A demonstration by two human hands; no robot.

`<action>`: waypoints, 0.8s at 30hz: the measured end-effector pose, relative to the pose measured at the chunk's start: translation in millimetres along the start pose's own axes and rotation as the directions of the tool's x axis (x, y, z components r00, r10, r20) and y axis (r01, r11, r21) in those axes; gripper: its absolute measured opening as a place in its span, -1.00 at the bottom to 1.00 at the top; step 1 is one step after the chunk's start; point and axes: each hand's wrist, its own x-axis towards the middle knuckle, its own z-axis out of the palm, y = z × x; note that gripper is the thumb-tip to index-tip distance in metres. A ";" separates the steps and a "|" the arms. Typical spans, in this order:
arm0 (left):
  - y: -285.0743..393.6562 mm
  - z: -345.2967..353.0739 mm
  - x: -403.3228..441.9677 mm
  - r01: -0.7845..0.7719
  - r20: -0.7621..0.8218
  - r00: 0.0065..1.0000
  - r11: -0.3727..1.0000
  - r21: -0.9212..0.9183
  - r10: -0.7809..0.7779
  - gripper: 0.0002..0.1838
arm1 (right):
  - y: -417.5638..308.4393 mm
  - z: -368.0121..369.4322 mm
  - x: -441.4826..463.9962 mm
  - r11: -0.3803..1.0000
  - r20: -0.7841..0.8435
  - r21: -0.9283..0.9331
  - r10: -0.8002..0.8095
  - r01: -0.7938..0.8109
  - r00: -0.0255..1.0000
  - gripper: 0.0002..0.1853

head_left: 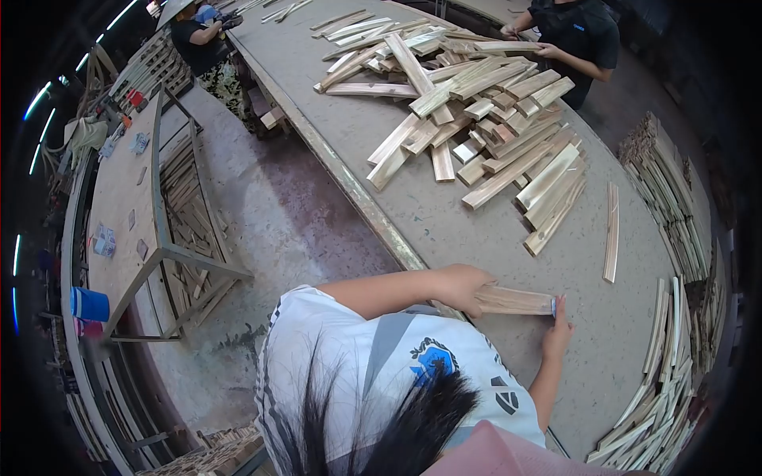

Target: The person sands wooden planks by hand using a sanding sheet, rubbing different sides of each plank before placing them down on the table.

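- Table (476, 238), centre: apparently keeps the pile (492, 119), upper right, reachable.
- Slat (514, 301), lower centre: held by its ends, probably for steadiness.
- Left hand (462, 287): clamped on its left end.
- Right hand (559, 327): touching its right end; cannot tell whether clamped.

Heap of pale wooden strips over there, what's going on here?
The camera wearer's left hand grips a flat brown wooden slat over the grey tabletop, the right hand at its other end. Beyond lies the loose heap of pale wooden strips; past it, a dark-shirted person touches one.
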 end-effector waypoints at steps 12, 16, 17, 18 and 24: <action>14.9 -4.4 -23.2 0.066 0.010 0.998 0.998 0.008 -0.066 -0.05 | 19.6 24.5 -26.7 0.961 -0.132 0.032 0.278 -0.276 0.951 -0.42; 38.7 5.8 -9.7 0.083 0.021 0.996 0.996 0.038 -0.084 -0.07 | -58.9 18.5 -32.6 0.975 -0.051 0.107 -0.189 0.194 0.981 -0.47; 45.1 4.1 -4.4 0.092 0.056 0.994 0.991 0.100 -0.098 -0.07 | -60.3 16.5 -36.3 0.981 -0.090 0.101 -0.158 0.167 0.983 -0.47; 50.8 2.7 0.4 0.100 0.084 0.990 0.982 0.162 -0.115 -0.07 | -59.0 14.1 -38.4 0.965 -0.107 0.113 -0.224 0.236 0.969 -0.43; 50.8 0.3 11.2 0.164 0.107 0.981 0.986 -0.006 -0.163 -0.13 | 33.9 6.1 -36.8 0.955 -0.103 0.085 0.294 -0.286 0.950 -0.44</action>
